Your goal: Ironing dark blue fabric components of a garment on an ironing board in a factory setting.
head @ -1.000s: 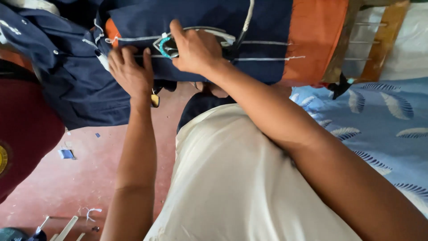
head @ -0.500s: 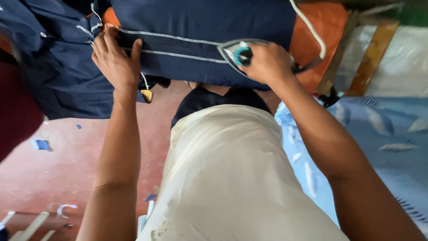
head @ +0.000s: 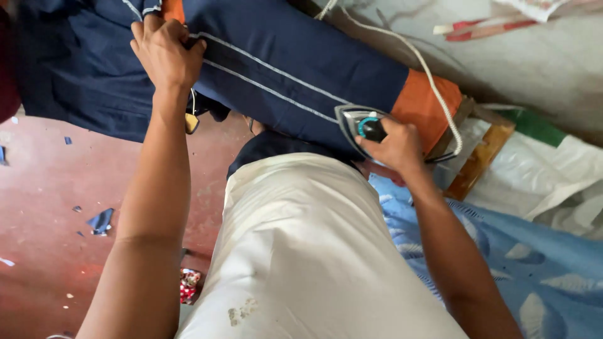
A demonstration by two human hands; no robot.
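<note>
We look down on a worn red floor [head: 44, 207] at the left, littered with small blue scraps [head: 100, 221]. At the far right runs a pale grey wall [head: 534, 63]. A blue patterned cloth [head: 540, 263] spreads at near right, beside white plastic sheeting [head: 553, 176]. Soft daylight falls evenly.

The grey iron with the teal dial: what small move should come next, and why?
Probably slide the grey iron with the teal dial toward the left hand. It sits at the end of the navy cloth with pale stripes, beside the orange padded board; the left hand holds the other end flat.
</note>
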